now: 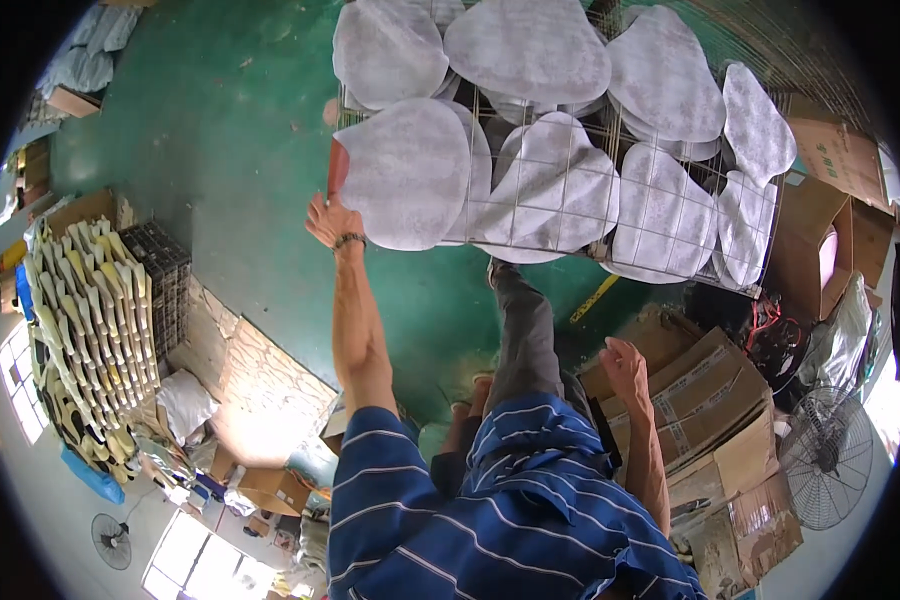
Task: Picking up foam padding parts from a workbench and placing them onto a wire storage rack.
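Our right hand [625,372] is loosely curled, empty. Our left hand [336,222], fingers part-spread, meets the pale pad [405,175] just beyond them; whether they pinch it, we cannot tell. We'd best guide its curled edge lightly, uncreased.

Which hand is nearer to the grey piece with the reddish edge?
Left. The left hand is at the reddish edge of the grey piece; the right hand is apart, lower and farther right.

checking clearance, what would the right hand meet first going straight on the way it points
Probably the near edge of the wire rack, ahead of the right hand; their relative heights are unclear, so it might pass underneath.
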